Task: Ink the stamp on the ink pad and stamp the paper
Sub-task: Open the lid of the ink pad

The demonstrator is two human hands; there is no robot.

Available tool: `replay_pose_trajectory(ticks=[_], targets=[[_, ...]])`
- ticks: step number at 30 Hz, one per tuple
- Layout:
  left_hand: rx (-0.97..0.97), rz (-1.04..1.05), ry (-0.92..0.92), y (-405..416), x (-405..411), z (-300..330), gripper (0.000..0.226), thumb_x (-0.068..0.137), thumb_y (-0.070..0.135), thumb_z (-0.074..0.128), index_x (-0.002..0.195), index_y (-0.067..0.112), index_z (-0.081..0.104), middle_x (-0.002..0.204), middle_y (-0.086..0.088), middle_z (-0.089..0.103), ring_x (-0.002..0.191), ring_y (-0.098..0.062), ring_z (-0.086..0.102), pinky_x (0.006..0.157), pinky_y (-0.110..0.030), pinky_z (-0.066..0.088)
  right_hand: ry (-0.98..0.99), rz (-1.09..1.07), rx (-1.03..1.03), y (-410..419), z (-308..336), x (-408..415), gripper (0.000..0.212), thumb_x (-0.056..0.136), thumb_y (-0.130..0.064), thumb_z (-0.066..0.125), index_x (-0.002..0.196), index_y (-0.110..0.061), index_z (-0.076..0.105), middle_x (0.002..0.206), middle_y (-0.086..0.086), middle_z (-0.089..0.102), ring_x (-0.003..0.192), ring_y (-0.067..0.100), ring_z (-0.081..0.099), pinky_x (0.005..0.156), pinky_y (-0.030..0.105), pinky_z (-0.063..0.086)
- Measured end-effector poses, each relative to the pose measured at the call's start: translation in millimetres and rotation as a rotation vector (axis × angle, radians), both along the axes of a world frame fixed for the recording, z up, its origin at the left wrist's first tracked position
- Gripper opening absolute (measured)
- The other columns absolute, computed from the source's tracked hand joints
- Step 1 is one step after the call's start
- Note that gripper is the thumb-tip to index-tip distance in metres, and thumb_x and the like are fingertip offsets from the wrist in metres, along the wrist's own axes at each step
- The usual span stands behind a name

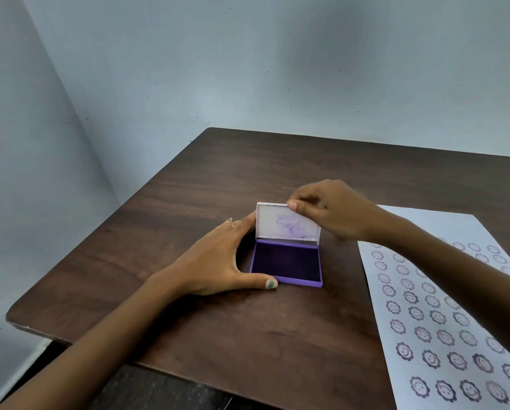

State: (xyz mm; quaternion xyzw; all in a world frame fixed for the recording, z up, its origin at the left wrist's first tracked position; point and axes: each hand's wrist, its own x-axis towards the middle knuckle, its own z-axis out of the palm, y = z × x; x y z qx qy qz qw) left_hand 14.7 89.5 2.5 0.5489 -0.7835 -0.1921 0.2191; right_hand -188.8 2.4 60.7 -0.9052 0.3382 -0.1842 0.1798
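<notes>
Ink pad (288, 263) is sitting open mid-table (218, 321), left hand (215, 261) bracing its side with fingers spread wide, right hand (330, 208) pinching the raised lid (286, 223), stamped paper (443, 335) lying just right.

Table (218, 173): dark wood-grain, smooth, faint sheen; ink pad (286, 263) at centre: purple plastic case, matt velvety pad, white ink-smeared lid (288, 221); paper (443, 306) at 4 o'clock: matt white sheet; wall (248, 69): matt paint, speckled.
</notes>
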Motion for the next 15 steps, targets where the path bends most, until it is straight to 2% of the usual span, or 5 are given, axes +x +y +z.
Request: replay_pose_trajectory(ticks=[2, 4, 8, 12, 15], targets=[[0.013, 0.008, 0.009, -0.3, 0.7, -0.4, 0.108, 0.063, 0.075, 0.064, 0.144, 0.050, -0.003, 0.141, 0.026, 0.042, 0.122, 0.009, 0.038, 0.108, -0.026, 0.028, -0.010, -0.020, -0.055, -5.3, -5.4, 3.3, 0.024, 0.092, -0.027, 0.050, 0.096, -0.011, 0.066, 0.095, 0.007, 0.071, 0.081, 0.018, 0.061, 0.072, 0.035, 0.050], [0.027, 0.010, 0.000, -1.1, 2.0, -1.6, 0.114, 0.063, 0.076, 0.063, 0.145, 0.046, -0.011, 0.148, 0.023, 0.035, 0.128, 0.010, 0.030, 0.111, -0.026, 0.024, 0.016, -0.035, -0.142, -11.1, -10.9, 5.7, 0.023, 0.091, -0.027, 0.051, 0.094, -0.011, 0.066, 0.094, 0.005, 0.069, 0.079, 0.014, 0.055, 0.067, 0.030, 0.044], [0.044, 0.014, 0.003, -0.6, 2.9, -2.1, 0.118, 0.061, 0.076, 0.063, 0.143, 0.046, -0.016, 0.152, 0.026, 0.025, 0.126, 0.022, 0.018, 0.113, -0.023, 0.016, 0.064, -0.065, -0.293, -19.0, -20.1, 7.3, 0.022, 0.091, -0.028, 0.050, 0.093, -0.013, 0.066, 0.090, 0.004, 0.068, 0.078, 0.012, 0.047, 0.067, 0.029, 0.033], [0.025, 0.026, 0.028, 0.8, 1.1, -0.2, 0.109, 0.060, 0.073, 0.068, 0.144, 0.050, 0.003, 0.150, 0.026, 0.029, 0.131, 0.011, 0.029, 0.113, -0.027, 0.024, 0.151, -0.091, -0.373, -24.3, -25.9, 7.4, 0.023, 0.091, -0.030, 0.049, 0.094, -0.014, 0.066, 0.092, 0.003, 0.066, 0.081, 0.013, 0.045, 0.071, 0.030, 0.028], [0.000, 0.039, 0.004, 2.3, 0.7, 0.6, 0.092, 0.059, 0.071, 0.070, 0.136, 0.046, 0.025, 0.141, 0.024, 0.039, 0.123, 0.006, 0.039, 0.110, -0.027, 0.030, 0.209, -0.087, -0.393, -27.4, -28.5, 7.8, 0.024, 0.091, -0.030, 0.048, 0.094, -0.015, 0.066, 0.095, 0.003, 0.066, 0.082, 0.013, 0.041, 0.073, 0.032, 0.027]])
